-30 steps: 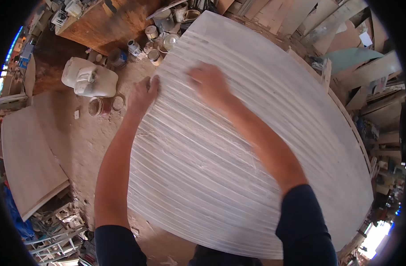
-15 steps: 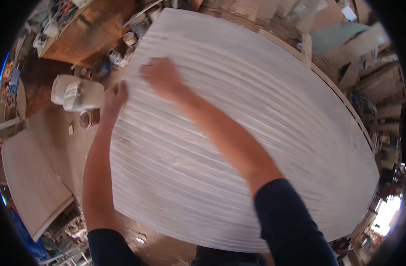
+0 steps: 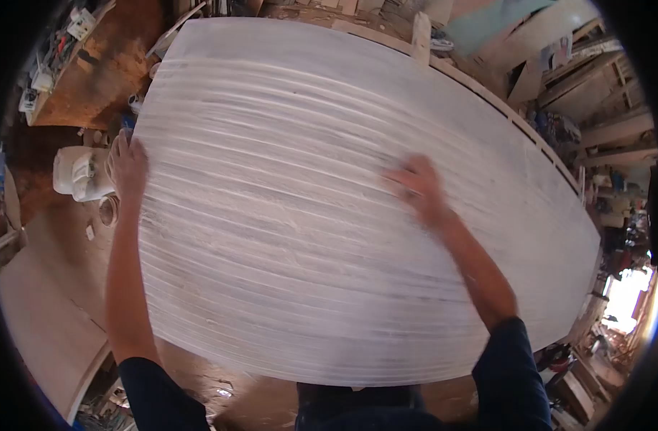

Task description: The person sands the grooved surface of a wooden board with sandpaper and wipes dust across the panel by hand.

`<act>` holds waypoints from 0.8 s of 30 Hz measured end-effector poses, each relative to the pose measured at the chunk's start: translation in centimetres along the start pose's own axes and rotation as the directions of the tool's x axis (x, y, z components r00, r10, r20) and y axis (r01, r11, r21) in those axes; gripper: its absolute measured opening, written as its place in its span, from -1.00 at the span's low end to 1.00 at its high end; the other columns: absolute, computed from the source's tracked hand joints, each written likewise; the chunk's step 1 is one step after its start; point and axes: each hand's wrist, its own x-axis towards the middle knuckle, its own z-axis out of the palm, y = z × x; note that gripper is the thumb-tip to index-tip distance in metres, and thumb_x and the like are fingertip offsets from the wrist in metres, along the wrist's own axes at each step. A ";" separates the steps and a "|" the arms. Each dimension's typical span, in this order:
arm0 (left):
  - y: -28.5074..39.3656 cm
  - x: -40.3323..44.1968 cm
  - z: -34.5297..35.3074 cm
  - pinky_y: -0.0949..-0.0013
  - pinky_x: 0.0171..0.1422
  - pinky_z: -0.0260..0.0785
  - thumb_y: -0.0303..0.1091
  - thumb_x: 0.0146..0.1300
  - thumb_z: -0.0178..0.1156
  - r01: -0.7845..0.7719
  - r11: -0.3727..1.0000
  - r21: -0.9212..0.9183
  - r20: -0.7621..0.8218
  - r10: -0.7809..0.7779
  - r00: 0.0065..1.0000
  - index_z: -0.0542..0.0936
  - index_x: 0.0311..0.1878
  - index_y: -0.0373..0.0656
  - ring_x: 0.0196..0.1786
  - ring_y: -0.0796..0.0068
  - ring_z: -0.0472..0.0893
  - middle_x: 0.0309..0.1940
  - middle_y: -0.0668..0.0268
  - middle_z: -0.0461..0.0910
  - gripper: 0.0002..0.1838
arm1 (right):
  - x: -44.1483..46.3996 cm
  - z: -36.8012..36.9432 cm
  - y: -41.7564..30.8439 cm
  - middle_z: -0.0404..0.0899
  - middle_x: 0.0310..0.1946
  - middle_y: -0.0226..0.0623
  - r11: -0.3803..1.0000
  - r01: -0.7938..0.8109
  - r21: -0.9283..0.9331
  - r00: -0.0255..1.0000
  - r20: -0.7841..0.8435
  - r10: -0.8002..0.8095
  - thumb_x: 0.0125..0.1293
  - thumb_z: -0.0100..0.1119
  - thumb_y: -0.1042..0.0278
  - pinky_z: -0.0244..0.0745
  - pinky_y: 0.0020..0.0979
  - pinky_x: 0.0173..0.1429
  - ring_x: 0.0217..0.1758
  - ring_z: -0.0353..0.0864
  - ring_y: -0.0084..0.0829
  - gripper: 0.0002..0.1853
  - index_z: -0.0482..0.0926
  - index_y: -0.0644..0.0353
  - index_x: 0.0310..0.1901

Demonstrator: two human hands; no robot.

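A large white panel, streaked with long pale ridges and a dusty film, fills the middle of the head view. At its left edge is my left hand, with the fingers curled about the rim and partly hidden. My right hand is over the right-centre of the panel, close to or on its surface. Motion smears its fingers, so I cannot make out whether anything is under or between them.
Left of the panel, a white plastic jug and a small round tin stand on the floor. A wooden bench holds tools at the upper left. Another pale board lies lower left. Timber pieces crowd the right side.
My right hand has swept from the panel's upper left across to its right-centre. My left hand stays at the left edge. The view has shifted, so the panel appears further left.
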 end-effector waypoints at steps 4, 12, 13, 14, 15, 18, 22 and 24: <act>11.9 -8.1 2.0 -0.36 0.57 -0.18 0.00 0.45 0.01 -0.074 0.926 0.371 -0.137 0.133 0.982 0.18 0.52 -0.24 0.58 -0.07 0.10 0.53 -0.10 0.11 -0.28 | 16.1 13.0 -8.5 0.59 -0.31 -0.33 0.988 0.145 0.046 0.982 -0.127 -0.138 0.22 0.29 0.35 0.37 -0.09 0.13 -0.10 0.57 -0.21 -0.93 0.69 0.02 -0.25; 41.9 -27.6 0.7 -0.35 0.58 -0.55 0.00 0.46 -0.05 0.057 0.996 -0.073 0.248 -0.037 0.968 0.13 0.50 -0.47 0.64 -0.17 -0.20 0.59 -0.16 -0.09 -0.22 | -5.5 -3.3 3.5 0.59 -0.23 -0.30 0.998 0.064 0.011 0.985 -0.164 -0.061 0.11 0.28 0.53 0.34 -0.04 0.12 -0.11 0.48 -0.16 -0.66 0.73 -0.08 -0.08; 42.3 -27.9 1.0 -0.35 0.58 -0.55 0.00 0.46 -0.05 0.065 0.996 -0.067 0.246 -0.047 0.968 0.13 0.50 -0.47 0.64 -0.17 -0.20 0.59 -0.16 -0.09 -0.22 | -11.2 -7.8 7.0 0.53 -0.32 -0.33 0.998 0.049 -0.044 0.988 -0.145 -0.055 0.05 0.30 0.57 0.28 -0.15 0.01 -0.20 0.42 -0.21 -0.62 0.74 -0.06 -0.07; 42.4 -28.0 1.8 -0.33 0.59 -0.53 0.02 0.47 -0.06 0.034 0.999 -0.014 0.208 -0.030 0.978 0.11 0.52 -0.42 0.65 -0.13 -0.19 0.59 -0.12 -0.09 -0.22 | -15.8 -13.0 9.0 0.44 -0.42 -0.37 0.995 -0.005 -0.099 0.998 -0.064 -0.001 0.01 0.32 0.59 0.20 -0.24 -0.08 -0.29 0.35 -0.27 -0.63 0.75 -0.03 -0.12; 42.7 -28.2 2.4 -0.30 0.60 -0.51 0.04 0.48 -0.06 0.003 0.999 0.039 0.176 -0.010 0.984 0.10 0.54 -0.37 0.65 -0.10 -0.17 0.60 -0.08 -0.08 -0.22 | -19.2 -16.7 10.7 0.38 -0.47 -0.40 0.992 0.000 -0.123 0.996 -0.089 -0.011 -0.02 0.32 0.63 0.15 -0.27 -0.12 -0.35 0.31 -0.31 -0.63 0.75 -0.02 -0.15; 43.5 -27.9 2.1 -0.36 0.58 -0.44 0.03 0.45 -0.05 0.022 0.999 0.049 0.189 -0.030 0.981 0.10 0.52 -0.44 0.63 -0.16 -0.15 0.59 -0.13 -0.06 -0.19 | -21.3 -19.3 11.8 0.37 -0.49 -0.41 0.994 0.000 -0.110 0.997 -0.075 -0.008 -0.03 0.30 0.64 0.16 -0.25 -0.09 -0.35 0.33 -0.32 -0.63 0.74 -0.01 -0.17; 43.6 -27.7 2.5 -0.36 0.58 -0.37 0.04 0.44 -0.02 -0.001 0.996 0.093 0.130 -0.011 0.991 0.14 0.53 -0.35 0.63 -0.13 -0.08 0.58 -0.07 0.00 -0.21 | -9.0 -7.8 6.3 0.56 -0.32 -0.31 0.992 0.102 0.080 0.989 -0.120 -0.092 0.10 0.28 0.49 0.28 -0.03 0.29 -0.07 0.53 -0.22 -0.80 0.70 0.04 -0.21; 43.2 -27.9 2.7 -0.33 0.59 -0.34 0.04 0.45 -0.02 -0.003 0.997 0.083 0.102 -0.006 0.995 0.18 0.53 -0.27 0.62 -0.07 -0.03 0.57 -0.01 0.07 -0.25 | -1.8 -2.5 2.1 0.57 -0.25 -0.27 0.993 0.117 0.004 0.990 -0.086 -0.116 0.20 0.20 0.41 0.33 -0.12 0.21 -0.05 0.54 -0.19 -0.86 0.70 0.00 -0.23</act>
